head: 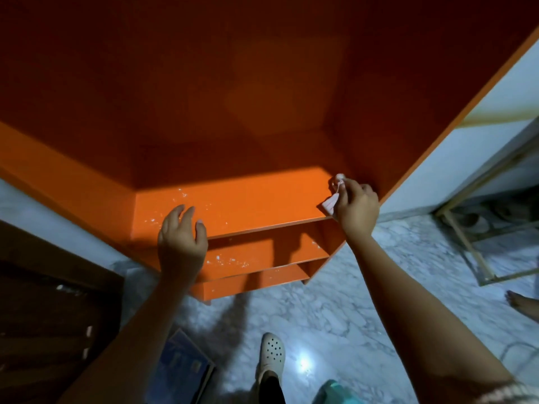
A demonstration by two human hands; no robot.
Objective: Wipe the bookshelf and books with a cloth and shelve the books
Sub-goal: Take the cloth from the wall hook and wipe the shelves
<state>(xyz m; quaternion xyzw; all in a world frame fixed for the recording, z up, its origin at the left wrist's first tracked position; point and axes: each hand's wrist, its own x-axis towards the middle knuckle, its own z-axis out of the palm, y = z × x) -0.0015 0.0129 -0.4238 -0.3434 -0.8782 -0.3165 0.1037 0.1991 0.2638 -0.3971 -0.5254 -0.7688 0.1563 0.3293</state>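
My right hand [357, 207] pinches the cloth [331, 204] at the shelf [248, 199]'s right end — tight against the side panel [364, 147]. My left hand [180, 237] hovers slack-fingered over the front edge [262, 228], open board between.

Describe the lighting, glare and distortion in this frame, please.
Head view: light is uneven, the bookshelf dim in its upper interior while the front shelf board is bright; head view: dark shadows fall across the lower shelves; head view: a white glare spot sits on the marble floor; head view: wide-angle bending splays the shelf sides.
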